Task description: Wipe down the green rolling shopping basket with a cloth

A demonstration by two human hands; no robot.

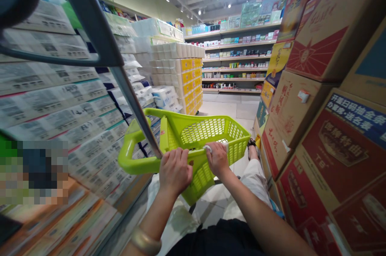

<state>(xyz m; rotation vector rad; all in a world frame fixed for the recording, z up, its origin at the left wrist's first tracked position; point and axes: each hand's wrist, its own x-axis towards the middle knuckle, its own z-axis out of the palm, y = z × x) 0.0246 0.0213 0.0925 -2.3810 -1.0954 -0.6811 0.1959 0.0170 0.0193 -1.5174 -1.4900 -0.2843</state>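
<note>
A lime green plastic shopping basket on wheels stands in front of me in a shop aisle. My left hand is closed round the basket's near rim, close to a grey metal handle bar that slants up to the left. My right hand grips the same rim a little further right, fingers curled over it. A bangle sits on my left wrist. The basket looks to hold nothing that I can make out.
Shelves of packed tissue and paper rolls line the left side. Stacked red and brown cardboard boxes wall the right. The tiled aisle floor runs ahead to shelves of skincare goods.
</note>
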